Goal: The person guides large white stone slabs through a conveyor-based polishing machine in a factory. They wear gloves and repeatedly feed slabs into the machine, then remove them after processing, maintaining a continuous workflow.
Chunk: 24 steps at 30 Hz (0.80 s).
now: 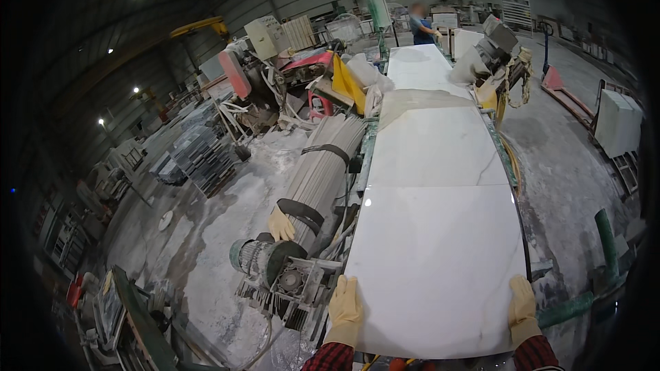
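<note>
A glossy white stone slab (pixel 440 254) with faint grey veins lies flat right in front of me, on a conveyor line. My left hand (pixel 345 309), in a cream work glove, holds its left edge near the close corner. On the opposite edge my right hand (pixel 524 309), gloved alike, grips the slab at about the same distance. The undersides of both hands are hidden. A second white slab (pixel 436 148) meets the far end of the first along a thin seam. Beyond it, wet greyish patches show, then another white slab (pixel 419 60).
Left of the line are a motor (pixel 258 261), a loose glove (pixel 280 225) and a strapped bundle of grey strips (pixel 320 165). Machine heads (pixel 491 48) flank the far end, where a person (pixel 421 26) stands. Green pipes (pixel 565 309) lie at right.
</note>
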Each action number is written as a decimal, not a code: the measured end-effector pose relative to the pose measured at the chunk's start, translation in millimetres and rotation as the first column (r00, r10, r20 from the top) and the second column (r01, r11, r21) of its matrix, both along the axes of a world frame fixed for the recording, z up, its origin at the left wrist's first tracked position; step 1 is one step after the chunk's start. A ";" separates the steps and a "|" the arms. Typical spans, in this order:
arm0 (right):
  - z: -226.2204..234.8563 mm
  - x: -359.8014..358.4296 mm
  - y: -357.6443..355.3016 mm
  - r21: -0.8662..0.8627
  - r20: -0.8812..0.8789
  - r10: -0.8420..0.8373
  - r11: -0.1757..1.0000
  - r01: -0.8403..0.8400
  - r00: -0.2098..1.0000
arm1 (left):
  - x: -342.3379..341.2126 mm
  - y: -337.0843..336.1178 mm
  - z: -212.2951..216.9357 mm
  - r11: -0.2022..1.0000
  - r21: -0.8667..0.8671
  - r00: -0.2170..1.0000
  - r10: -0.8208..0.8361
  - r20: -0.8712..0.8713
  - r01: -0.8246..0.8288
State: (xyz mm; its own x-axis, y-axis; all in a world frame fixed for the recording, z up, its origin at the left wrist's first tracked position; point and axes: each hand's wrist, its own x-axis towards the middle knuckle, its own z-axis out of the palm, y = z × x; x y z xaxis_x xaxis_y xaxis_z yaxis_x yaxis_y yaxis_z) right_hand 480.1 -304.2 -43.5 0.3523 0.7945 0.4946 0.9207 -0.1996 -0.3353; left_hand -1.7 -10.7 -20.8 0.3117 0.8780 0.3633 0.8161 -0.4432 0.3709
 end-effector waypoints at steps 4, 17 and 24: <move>1.0 -2.7 0.5 0.025 0.006 0.001 1.000 -0.001 1.000 | -0.1 -2.0 -0.1 1.000 0.002 1.000 0.026 -0.012 -0.026; 1.7 -4.9 -4.0 0.056 -0.025 0.003 0.998 -0.002 1.000 | -1.3 -7.6 -1.9 0.999 -0.005 0.999 0.038 -0.036 -0.038; 7.6 -9.1 -5.9 0.074 -0.016 0.018 0.997 -0.017 1.000 | -1.8 -11.7 2.7 0.999 -0.021 0.998 0.047 -0.048 -0.048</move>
